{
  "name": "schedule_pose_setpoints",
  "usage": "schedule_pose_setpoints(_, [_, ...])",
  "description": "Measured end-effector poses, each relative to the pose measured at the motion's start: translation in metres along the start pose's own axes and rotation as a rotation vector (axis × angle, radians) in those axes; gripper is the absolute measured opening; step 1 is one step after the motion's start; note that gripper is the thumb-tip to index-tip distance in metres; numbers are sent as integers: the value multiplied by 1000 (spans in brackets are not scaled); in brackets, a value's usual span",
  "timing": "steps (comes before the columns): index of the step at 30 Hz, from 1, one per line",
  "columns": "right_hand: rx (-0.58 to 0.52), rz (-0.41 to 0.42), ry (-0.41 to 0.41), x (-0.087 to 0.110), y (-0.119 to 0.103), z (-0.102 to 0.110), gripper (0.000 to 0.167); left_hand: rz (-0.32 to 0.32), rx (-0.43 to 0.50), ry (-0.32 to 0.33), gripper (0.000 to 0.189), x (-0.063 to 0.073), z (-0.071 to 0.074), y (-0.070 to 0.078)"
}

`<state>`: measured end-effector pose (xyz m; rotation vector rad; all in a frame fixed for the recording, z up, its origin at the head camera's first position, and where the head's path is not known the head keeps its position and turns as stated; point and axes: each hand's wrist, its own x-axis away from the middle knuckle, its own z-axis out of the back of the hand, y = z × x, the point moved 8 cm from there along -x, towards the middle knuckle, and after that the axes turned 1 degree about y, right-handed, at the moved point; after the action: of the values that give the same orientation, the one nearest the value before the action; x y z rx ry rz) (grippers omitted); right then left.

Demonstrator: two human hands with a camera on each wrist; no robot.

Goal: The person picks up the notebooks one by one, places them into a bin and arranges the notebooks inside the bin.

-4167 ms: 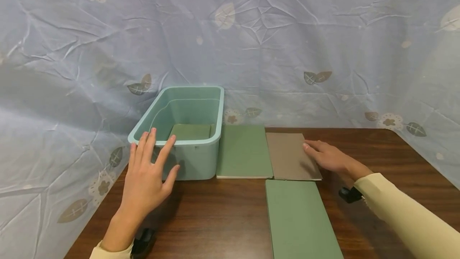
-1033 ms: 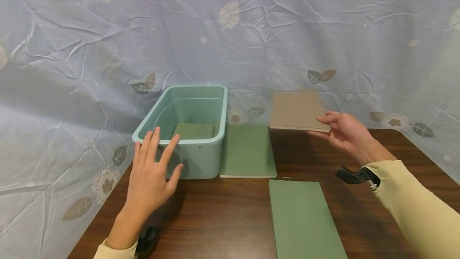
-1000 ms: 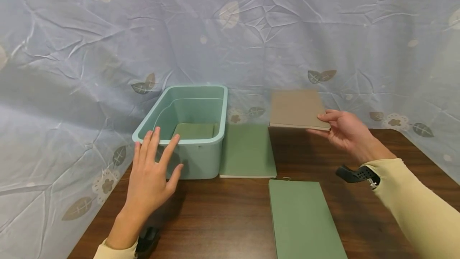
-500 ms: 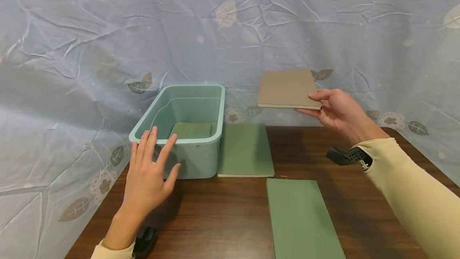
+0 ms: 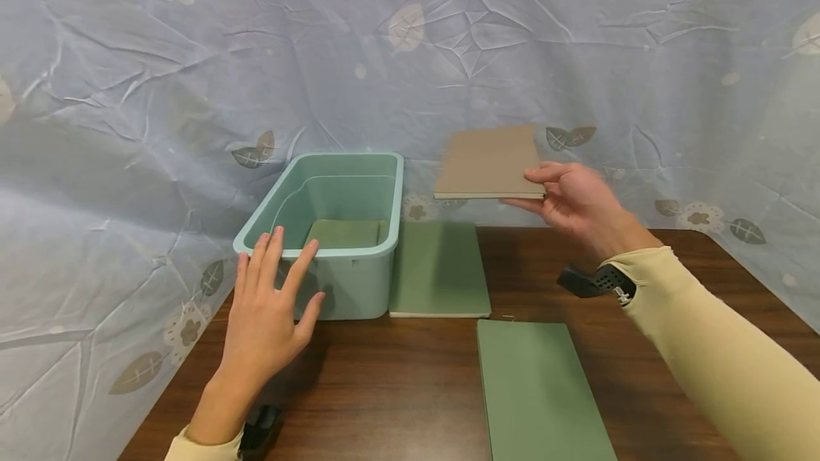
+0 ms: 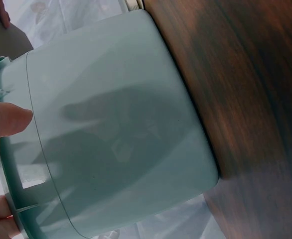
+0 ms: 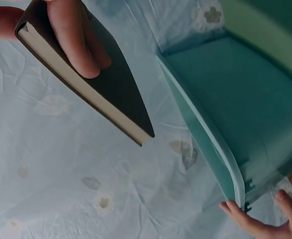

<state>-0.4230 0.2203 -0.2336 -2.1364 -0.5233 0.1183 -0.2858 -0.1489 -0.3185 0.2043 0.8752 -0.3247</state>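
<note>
A brown notebook (image 5: 492,162) hangs in the air above the back of the table, pinched at its right edge by my right hand (image 5: 579,201). Its thumb lies on top and the fingers underneath; the right wrist view shows those fingers on the dark underside and the pale page block (image 7: 86,94). My left hand (image 5: 263,315) is at the near rim of the pale teal bin (image 5: 349,283), fingers spread and straight. In the left wrist view its thumb (image 6: 14,118) is by the rim. Inside the bin lies a green notebook (image 5: 346,233), partly hidden by the near wall.
Right of the bin a green notebook (image 5: 438,269) lies flat on the wooden table (image 5: 397,383). Another green notebook (image 5: 541,390) lies nearer, cut off by the lower frame edge. A flowered cloth (image 5: 359,41) hangs behind the table.
My right hand has lifted the brown notebook off the table and carried it up, then left towards the bin. My left hand stays at the bin's rim.
</note>
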Motion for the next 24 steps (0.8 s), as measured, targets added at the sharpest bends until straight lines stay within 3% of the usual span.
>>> schedule_pose_setpoints(14, [58,-14,-43,-34,38,-40,58,-5,-7,-4,87,-1,0,1])
schedule_pose_setpoints(24, [80,-9,8,-61,66,-76,53,-3,0,1,86,-1,0,0])
